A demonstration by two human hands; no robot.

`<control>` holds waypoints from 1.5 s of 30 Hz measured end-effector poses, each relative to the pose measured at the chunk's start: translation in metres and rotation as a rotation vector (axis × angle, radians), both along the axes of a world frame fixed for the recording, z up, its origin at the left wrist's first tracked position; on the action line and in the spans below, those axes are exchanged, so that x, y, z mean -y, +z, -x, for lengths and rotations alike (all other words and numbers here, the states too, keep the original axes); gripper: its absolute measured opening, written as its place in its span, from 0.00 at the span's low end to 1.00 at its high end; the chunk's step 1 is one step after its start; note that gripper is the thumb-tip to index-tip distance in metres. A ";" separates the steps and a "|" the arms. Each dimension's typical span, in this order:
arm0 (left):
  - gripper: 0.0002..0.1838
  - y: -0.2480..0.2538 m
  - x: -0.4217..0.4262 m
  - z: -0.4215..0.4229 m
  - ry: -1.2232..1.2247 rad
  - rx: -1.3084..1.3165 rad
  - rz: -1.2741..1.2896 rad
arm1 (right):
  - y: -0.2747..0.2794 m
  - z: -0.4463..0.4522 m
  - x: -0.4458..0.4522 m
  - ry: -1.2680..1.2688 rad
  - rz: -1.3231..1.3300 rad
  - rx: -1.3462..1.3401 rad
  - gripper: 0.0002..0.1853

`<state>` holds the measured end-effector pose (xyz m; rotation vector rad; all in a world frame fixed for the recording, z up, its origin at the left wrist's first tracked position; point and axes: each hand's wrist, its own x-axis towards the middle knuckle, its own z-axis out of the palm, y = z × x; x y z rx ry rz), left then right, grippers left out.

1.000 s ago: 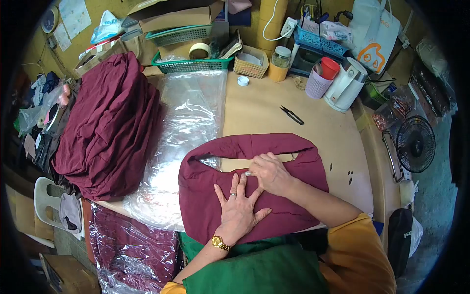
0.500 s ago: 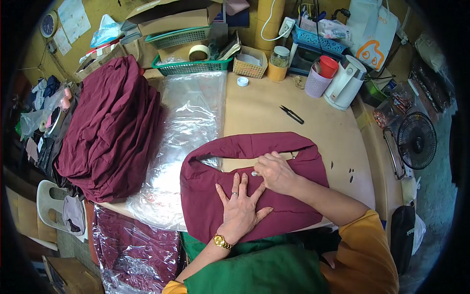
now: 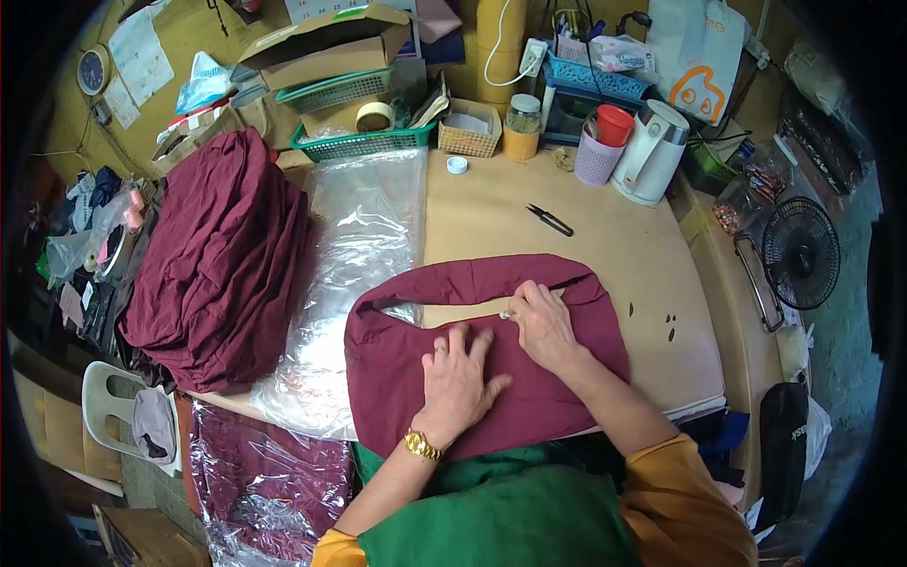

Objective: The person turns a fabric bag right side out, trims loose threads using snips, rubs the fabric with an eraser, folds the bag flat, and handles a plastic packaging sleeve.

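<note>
A maroon cloth bag with a wide loop strap lies flat on the table in front of me. My left hand rests on its body with the fingers apart, holding nothing. Near the bag's upper edge, at the right of the strap opening, my right hand has its fingers closed round a small whitish object, whose end shows beside the fingertips. What that object is cannot be made out. Black thread snips lie beyond the bag.
Clear plastic sheets lie left of the bag, beside a tall maroon fabric pile. Along the back stand a green basket, a jar, a purple cup and a white kettle. A black fan is at the right.
My right hand has moved a little right and up along the bag's edge with the small object. My left hand's fingers have bent slightly and shifted. The camera view has also shifted.
</note>
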<state>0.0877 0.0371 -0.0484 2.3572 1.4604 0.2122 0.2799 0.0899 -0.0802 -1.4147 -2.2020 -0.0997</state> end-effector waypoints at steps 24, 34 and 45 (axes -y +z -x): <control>0.31 -0.036 0.028 0.001 0.007 0.131 -0.236 | 0.002 0.005 -0.015 0.479 0.275 -0.155 0.00; 0.30 -0.034 0.027 0.002 0.013 0.187 -0.238 | 0.002 -0.003 -0.028 0.621 0.253 -0.168 0.02; 0.29 -0.034 0.026 0.002 0.017 0.207 -0.229 | 0.002 -0.001 -0.029 0.619 0.260 -0.088 0.02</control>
